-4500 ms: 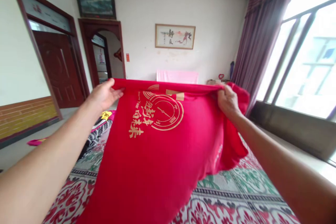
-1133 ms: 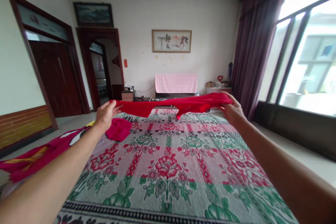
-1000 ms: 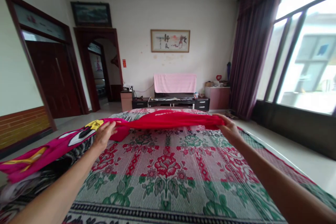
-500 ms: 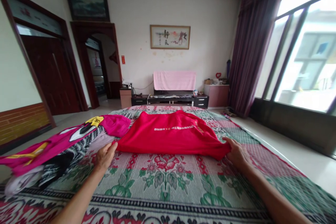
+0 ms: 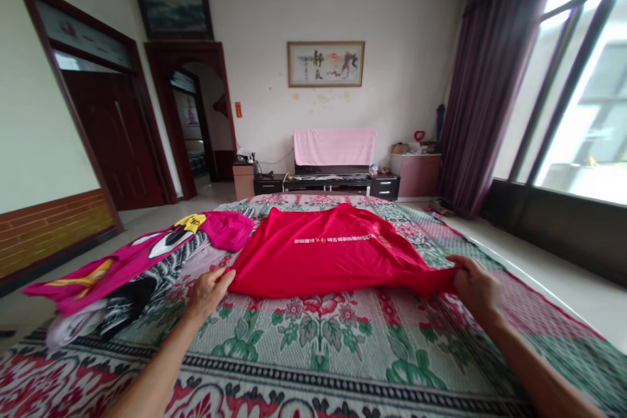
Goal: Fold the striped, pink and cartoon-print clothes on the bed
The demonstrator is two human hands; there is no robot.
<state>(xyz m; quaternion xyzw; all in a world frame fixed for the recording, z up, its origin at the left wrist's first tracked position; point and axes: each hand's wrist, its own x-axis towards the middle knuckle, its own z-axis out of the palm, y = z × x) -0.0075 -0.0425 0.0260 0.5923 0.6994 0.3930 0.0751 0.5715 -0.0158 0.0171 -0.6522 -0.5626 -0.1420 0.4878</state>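
Observation:
A red shirt (image 5: 313,268) with a line of pale printed lettering lies spread across the patterned bedspread (image 5: 313,353). My left hand (image 5: 211,287) pinches its near left corner between thumb and fingers. At the right, my right hand (image 5: 475,284) grips the end of a narrow part of the shirt, perhaps a sleeve, and pulls it out sideways. The cloth between the two hands is fairly taut along the near edge, with creases toward the right side.
To the left lies a heap of clothes, with a magenta garment (image 5: 142,258) on top and a black-and-white patterned one (image 5: 147,287) beneath. Beyond the bed stand a low black cabinet (image 5: 385,188) and a pink cloth (image 5: 334,147) draped over a screen.
My right hand has moved right, stretching the shirt's right end outward. My left hand keeps its hold on the left corner. The whole view has shifted slightly.

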